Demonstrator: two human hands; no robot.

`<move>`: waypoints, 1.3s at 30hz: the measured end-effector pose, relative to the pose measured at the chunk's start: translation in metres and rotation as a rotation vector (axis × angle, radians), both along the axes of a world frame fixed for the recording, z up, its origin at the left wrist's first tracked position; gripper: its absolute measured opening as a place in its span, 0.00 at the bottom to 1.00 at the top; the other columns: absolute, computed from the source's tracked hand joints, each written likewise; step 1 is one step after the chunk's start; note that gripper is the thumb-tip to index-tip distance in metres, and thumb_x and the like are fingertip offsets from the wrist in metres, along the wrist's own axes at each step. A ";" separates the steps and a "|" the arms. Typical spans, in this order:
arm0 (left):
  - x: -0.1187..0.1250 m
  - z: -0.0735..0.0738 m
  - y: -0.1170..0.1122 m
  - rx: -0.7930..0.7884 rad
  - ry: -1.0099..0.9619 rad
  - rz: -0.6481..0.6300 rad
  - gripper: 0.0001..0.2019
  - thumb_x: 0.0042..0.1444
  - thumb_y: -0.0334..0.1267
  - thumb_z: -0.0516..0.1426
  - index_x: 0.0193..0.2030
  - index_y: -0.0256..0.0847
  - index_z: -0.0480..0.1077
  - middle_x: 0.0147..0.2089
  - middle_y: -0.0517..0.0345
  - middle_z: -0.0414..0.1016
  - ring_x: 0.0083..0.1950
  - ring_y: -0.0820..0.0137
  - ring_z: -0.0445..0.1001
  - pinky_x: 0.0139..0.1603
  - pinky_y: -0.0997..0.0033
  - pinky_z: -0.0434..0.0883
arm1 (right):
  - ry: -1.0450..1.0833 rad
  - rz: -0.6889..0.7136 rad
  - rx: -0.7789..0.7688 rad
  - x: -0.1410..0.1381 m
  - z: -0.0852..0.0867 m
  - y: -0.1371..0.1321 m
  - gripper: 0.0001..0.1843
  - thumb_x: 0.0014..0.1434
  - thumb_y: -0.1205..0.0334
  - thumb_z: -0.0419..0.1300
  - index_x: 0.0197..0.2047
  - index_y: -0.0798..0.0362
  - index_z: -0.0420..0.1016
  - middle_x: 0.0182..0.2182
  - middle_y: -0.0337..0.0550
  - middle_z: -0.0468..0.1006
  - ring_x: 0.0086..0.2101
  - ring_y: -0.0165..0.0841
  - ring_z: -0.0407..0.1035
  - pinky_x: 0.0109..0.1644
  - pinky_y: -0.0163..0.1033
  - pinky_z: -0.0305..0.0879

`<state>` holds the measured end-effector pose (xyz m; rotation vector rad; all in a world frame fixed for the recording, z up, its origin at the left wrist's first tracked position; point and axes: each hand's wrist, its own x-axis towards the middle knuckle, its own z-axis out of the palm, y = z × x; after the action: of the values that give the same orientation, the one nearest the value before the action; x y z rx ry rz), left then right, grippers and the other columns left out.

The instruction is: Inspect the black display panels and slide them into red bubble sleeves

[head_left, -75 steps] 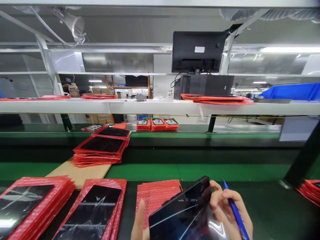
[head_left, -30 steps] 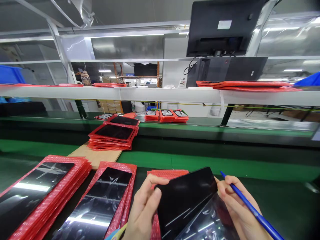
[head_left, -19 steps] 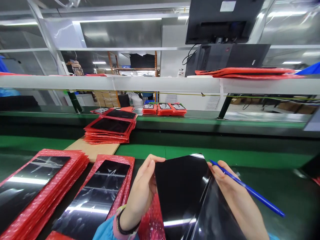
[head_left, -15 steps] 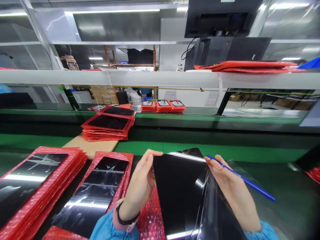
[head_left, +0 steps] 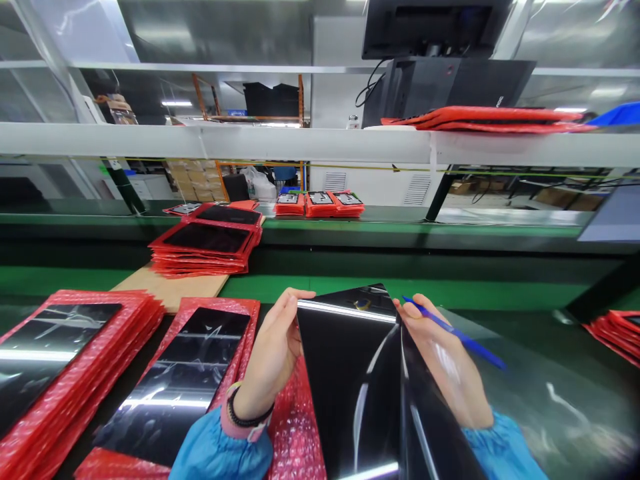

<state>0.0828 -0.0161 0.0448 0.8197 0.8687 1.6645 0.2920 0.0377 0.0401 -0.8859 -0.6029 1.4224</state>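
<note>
A glossy black screen panel (head_left: 345, 373) is tilted up in front of me. My left hand (head_left: 275, 353) is closed on its left edge, the fingers behind it and the thumb along the top corner. At the panel's upper right corner, my right hand (head_left: 440, 360) is closed in a pinch on a clear film (head_left: 545, 393). The film curls off the panel's right side and spreads over that hand to the right. A slim blue pen-like stick (head_left: 465, 340) is also held between the right fingers. Red bubble wrap (head_left: 295, 427) lies under the panel.
Left of me lie a stack of red bubble-wrap sleeves (head_left: 135, 347) and another sleeve with a black panel (head_left: 175, 380) on top. Further back, more red sleeves (head_left: 210, 253) are piled on a wooden board (head_left: 170, 287). A white rail (head_left: 250, 143) crosses ahead.
The clear film now stretches out further to the right over my right hand, and a curved reflection shows on the panel. The view has shifted slightly right and down.
</note>
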 end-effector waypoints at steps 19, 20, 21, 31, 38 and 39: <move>-0.011 -0.040 0.017 -0.174 0.077 -0.005 0.37 0.45 0.42 0.67 0.63 0.49 0.61 0.51 0.54 0.76 0.54 0.60 0.73 0.56 0.62 0.65 | -0.441 0.132 0.450 -0.015 -0.044 0.011 0.14 0.60 0.53 0.60 0.48 0.43 0.65 0.58 0.46 0.71 0.60 0.41 0.61 0.64 0.50 0.56; -0.016 -0.046 0.020 -0.198 0.082 -0.017 0.36 0.45 0.42 0.67 0.61 0.47 0.62 0.49 0.52 0.76 0.53 0.58 0.74 0.55 0.61 0.66 | -0.462 0.117 0.448 -0.011 -0.051 0.016 0.15 0.60 0.51 0.60 0.49 0.44 0.66 0.58 0.47 0.71 0.60 0.42 0.62 0.64 0.51 0.57; -0.021 -0.052 0.023 -0.225 0.088 -0.025 0.35 0.44 0.42 0.67 0.60 0.45 0.63 0.48 0.51 0.77 0.53 0.57 0.74 0.55 0.59 0.67 | -0.485 0.094 0.441 -0.005 -0.058 0.023 0.18 0.59 0.50 0.60 0.50 0.45 0.67 0.58 0.48 0.71 0.60 0.43 0.62 0.64 0.52 0.57; -0.045 -0.092 0.044 -0.428 0.306 0.081 0.19 0.51 0.38 0.59 0.50 0.39 0.66 0.67 0.41 0.60 0.69 0.59 0.56 0.68 0.62 0.53 | -0.671 0.253 0.265 0.062 -0.124 0.041 0.22 0.47 0.44 0.68 0.37 0.53 0.79 0.35 0.46 0.83 0.40 0.45 0.77 0.51 0.53 0.71; -0.058 -0.084 0.053 -0.405 0.653 0.104 0.16 0.47 0.41 0.62 0.42 0.36 0.71 0.53 0.41 0.74 0.61 0.54 0.66 0.65 0.50 0.55 | -0.619 0.389 0.240 0.068 -0.131 0.033 0.25 0.55 0.46 0.63 0.49 0.55 0.75 0.43 0.50 0.82 0.46 0.42 0.76 0.54 0.48 0.69; -0.062 -0.084 0.054 -0.399 0.701 0.118 0.16 0.45 0.42 0.62 0.40 0.36 0.71 0.48 0.43 0.75 0.58 0.53 0.68 0.64 0.49 0.55 | -0.617 0.406 0.243 0.068 -0.131 0.034 0.25 0.54 0.47 0.65 0.49 0.55 0.75 0.41 0.50 0.83 0.45 0.42 0.77 0.52 0.48 0.70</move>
<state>0.0206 0.0374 -0.0396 1.0951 1.6961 1.2262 0.3601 0.0722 -0.0906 -1.0451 -1.4570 1.3783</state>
